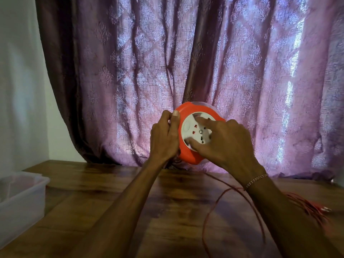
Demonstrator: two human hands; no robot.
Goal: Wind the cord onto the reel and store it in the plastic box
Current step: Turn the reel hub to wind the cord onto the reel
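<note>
A: Item one?
B: Round orange plastic cord reel point(193, 151) with a white socket face, centre of the frame, held up on edge above the table, face turned toward the camera.

A: Hands on it?
B: The left hand point(163, 138) grips the reel's left rim, thumb laid over the orange edge and fingers curled behind. The right hand point(225, 144) lies across the white face, fingers spread; its fingertips point(200, 119) press on the white disc. A beaded thread bracelet point(256, 180) sits on the right wrist.

A: The cord?
B: Thin red cord point(219, 198), loose. It trails from under the reel down over the table in a long loop at lower right, running to a blurred red bundle at the right edge; whether a plug lies there cannot be told.

A: Storage?
B: Translucent white plastic box point(22, 198), open-topped, at the lower left edge, well apart from the reel.

A: Setting?
B: Dark brown wooden table point(104, 187) across the bottom; patterned mauve curtain point(167, 62) filling the upper frame; pale wall point(16, 81) at upper left.
</note>
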